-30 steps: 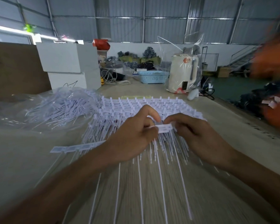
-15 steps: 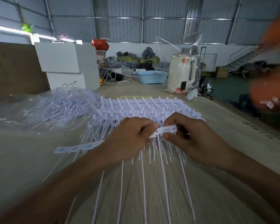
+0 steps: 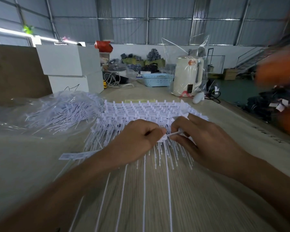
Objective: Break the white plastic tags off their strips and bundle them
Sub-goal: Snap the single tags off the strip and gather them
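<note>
Both my hands, left [image 3: 137, 139] & right [image 3: 206, 141], pinching tag strip [image 3: 172, 135] over wood worktop [image 3: 157, 198]; tag stack [image 3: 146, 111] behind, metal-walled warehouse.

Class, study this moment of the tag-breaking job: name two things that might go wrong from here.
1. Both hands, left hand and right hand, pinch one small white tag; a hard twist might snap its thin stem.
2. Loose tags lying on the table near the wrists may get swept about.
</note>
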`<state>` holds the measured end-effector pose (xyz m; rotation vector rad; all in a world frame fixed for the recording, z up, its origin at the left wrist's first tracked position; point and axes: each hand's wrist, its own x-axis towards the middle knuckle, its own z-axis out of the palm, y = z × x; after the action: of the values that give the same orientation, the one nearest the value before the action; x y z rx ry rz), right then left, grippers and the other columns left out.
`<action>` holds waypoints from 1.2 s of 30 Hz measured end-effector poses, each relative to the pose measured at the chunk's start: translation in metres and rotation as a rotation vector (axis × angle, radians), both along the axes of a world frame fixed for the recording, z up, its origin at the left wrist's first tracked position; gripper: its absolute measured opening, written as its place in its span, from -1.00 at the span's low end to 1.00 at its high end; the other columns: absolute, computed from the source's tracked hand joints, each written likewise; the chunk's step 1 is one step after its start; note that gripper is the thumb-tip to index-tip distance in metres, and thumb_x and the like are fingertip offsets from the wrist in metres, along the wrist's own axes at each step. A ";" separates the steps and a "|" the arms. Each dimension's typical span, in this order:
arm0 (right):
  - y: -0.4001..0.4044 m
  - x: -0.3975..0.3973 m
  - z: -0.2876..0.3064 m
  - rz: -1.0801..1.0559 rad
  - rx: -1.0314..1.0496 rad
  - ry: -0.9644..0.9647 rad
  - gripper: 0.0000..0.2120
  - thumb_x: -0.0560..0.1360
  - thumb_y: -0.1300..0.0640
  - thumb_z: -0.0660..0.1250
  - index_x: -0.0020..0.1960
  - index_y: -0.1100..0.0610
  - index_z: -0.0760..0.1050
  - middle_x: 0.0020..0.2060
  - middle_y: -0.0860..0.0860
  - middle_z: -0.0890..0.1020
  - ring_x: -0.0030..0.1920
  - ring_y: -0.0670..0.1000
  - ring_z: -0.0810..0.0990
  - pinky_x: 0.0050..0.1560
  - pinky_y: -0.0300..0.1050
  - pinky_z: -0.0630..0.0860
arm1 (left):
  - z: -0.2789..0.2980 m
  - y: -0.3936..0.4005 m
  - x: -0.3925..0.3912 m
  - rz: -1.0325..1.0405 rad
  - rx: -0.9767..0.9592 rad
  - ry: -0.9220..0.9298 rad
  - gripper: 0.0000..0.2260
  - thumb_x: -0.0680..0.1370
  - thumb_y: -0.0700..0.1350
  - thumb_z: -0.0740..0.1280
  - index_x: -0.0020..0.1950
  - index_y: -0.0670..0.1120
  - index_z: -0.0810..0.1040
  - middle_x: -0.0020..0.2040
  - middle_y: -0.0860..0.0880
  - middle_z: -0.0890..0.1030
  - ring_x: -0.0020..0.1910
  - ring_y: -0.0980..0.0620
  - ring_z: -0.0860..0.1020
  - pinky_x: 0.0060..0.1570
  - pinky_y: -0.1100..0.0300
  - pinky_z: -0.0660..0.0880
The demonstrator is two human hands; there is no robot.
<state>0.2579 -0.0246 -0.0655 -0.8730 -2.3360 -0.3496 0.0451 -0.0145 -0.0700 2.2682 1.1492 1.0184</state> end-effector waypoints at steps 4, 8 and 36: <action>0.000 0.001 0.003 0.006 0.051 0.021 -0.80 0.64 0.02 0.25 -0.03 0.13 0.53 -0.20 -0.01 0.48 -0.18 0.06 0.47 -0.26 0.11 0.51 | 0.002 0.000 -0.001 -0.002 0.032 -0.009 -0.58 0.65 -0.01 0.24 -0.39 -0.13 0.40 -0.51 0.00 0.35 -0.53 0.12 0.30 -0.41 0.19 0.30; 0.000 -0.006 0.001 0.045 -0.111 0.121 -0.82 0.68 -0.06 0.14 -0.05 -0.01 0.39 -0.29 -0.09 0.47 -0.23 -0.05 0.50 -0.19 0.03 0.50 | 0.002 -0.001 0.001 0.027 0.045 -0.007 -0.57 0.65 0.01 0.23 -0.34 -0.20 0.42 -0.49 -0.03 0.37 -0.51 0.09 0.30 -0.40 0.18 0.28; 0.018 0.007 -0.006 0.015 -0.343 0.244 -0.80 0.66 0.16 0.22 0.13 -0.08 0.56 -0.17 0.06 0.65 -0.29 0.10 0.58 -0.14 0.03 0.51 | 0.004 -0.010 0.000 -0.024 0.054 0.020 -0.80 0.57 -0.07 0.17 -0.19 0.03 0.54 -0.47 0.04 0.42 -0.53 0.08 0.34 -0.45 0.14 0.28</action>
<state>0.2654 -0.0062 -0.0711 -0.9946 -2.2032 0.1644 0.0448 -0.0241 -0.0662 2.3329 1.1131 1.0319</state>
